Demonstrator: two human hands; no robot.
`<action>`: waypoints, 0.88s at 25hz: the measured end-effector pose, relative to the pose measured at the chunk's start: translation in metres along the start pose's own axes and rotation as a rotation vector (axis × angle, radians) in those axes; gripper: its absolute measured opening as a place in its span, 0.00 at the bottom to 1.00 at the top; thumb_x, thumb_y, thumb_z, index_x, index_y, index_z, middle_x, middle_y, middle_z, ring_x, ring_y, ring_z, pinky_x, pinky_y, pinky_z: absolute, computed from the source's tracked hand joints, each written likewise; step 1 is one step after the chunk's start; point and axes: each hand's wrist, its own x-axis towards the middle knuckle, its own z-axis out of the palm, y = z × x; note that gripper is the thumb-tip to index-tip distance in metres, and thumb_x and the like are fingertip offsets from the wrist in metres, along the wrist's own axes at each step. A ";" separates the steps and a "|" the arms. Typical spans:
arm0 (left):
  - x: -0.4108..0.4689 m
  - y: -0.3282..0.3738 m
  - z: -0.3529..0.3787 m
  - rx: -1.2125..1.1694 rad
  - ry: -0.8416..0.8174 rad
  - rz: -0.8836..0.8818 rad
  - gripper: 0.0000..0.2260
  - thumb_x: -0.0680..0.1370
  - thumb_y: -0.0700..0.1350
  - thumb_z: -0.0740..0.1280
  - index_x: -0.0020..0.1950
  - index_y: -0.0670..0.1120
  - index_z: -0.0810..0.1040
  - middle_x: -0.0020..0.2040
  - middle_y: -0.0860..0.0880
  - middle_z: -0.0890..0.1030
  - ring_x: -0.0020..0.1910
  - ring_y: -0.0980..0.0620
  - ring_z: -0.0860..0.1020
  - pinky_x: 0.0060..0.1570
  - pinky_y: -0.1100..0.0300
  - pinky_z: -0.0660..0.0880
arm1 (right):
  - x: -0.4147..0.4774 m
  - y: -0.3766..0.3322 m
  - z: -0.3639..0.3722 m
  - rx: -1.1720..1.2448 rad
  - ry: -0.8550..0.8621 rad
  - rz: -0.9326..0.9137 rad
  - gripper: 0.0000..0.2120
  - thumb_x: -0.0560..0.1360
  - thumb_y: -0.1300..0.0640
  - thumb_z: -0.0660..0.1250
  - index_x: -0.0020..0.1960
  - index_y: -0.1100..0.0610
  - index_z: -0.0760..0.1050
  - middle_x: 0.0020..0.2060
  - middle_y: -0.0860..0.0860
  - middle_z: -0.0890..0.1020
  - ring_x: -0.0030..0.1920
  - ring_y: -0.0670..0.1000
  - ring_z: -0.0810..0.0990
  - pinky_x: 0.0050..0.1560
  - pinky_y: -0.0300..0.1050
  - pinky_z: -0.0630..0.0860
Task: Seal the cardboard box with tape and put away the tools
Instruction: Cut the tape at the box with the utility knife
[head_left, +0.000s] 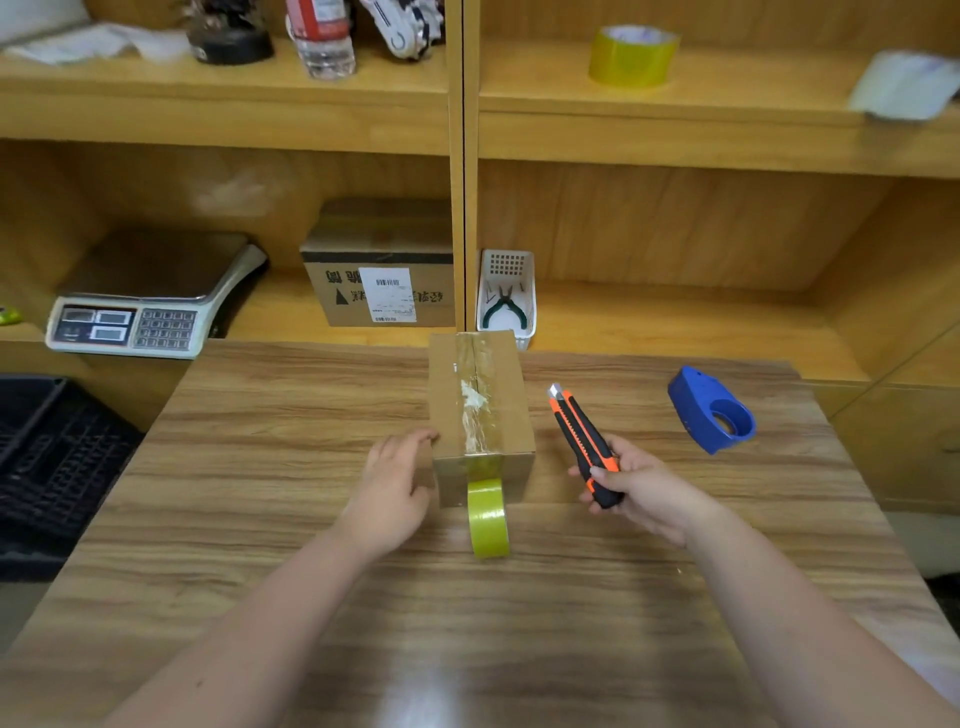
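At frame centre, the small cardboard box (480, 410) sits closed on the wooden table (291, 519), wrinkled tape along its top seam running down to a yellow tape roll (488, 517) standing on edge against its near face. The left hand (392, 486) rests spread against the box's side; the right hand (636, 488) is clamped on an orange-black utility knife (584, 444). Behind, a white basket (506, 296) holds green-handled pliers (503, 306).

The surface (291, 426) under my arms is wood-grain laminate, smooth, with a soft glare near me. The cardboard box (511, 415) is matt brown board, and the clear tape (475, 395) along its top is glossy and wrinkled. The tape roll (488, 517) leaning on it is shiny yellow-green film. In my right hand (641, 491) the utility knife (584, 441) feels like hard orange plastic with matt black grip and a bare metal blade tip. The blue tape dispenser (709, 410) looks like smooth moulded plastic.
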 end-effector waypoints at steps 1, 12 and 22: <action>-0.002 0.002 0.000 -0.091 0.024 -0.054 0.28 0.71 0.34 0.62 0.70 0.51 0.66 0.66 0.53 0.69 0.67 0.50 0.63 0.68 0.56 0.60 | -0.002 -0.003 0.001 -0.072 -0.005 -0.029 0.19 0.78 0.68 0.59 0.66 0.54 0.65 0.51 0.57 0.80 0.38 0.53 0.79 0.38 0.46 0.78; -0.007 0.037 0.039 -0.960 0.043 -0.624 0.08 0.76 0.36 0.66 0.53 0.43 0.73 0.43 0.43 0.81 0.37 0.49 0.80 0.43 0.52 0.79 | -0.013 0.013 0.020 -0.635 0.240 -0.317 0.18 0.76 0.66 0.62 0.62 0.49 0.71 0.37 0.47 0.81 0.29 0.38 0.75 0.36 0.36 0.72; -0.008 0.044 0.072 -1.025 0.126 -0.719 0.21 0.68 0.40 0.77 0.51 0.47 0.67 0.50 0.40 0.82 0.52 0.39 0.81 0.55 0.39 0.78 | -0.015 0.024 0.022 -0.621 0.345 -0.406 0.13 0.72 0.58 0.71 0.44 0.39 0.76 0.40 0.43 0.83 0.43 0.44 0.79 0.44 0.32 0.71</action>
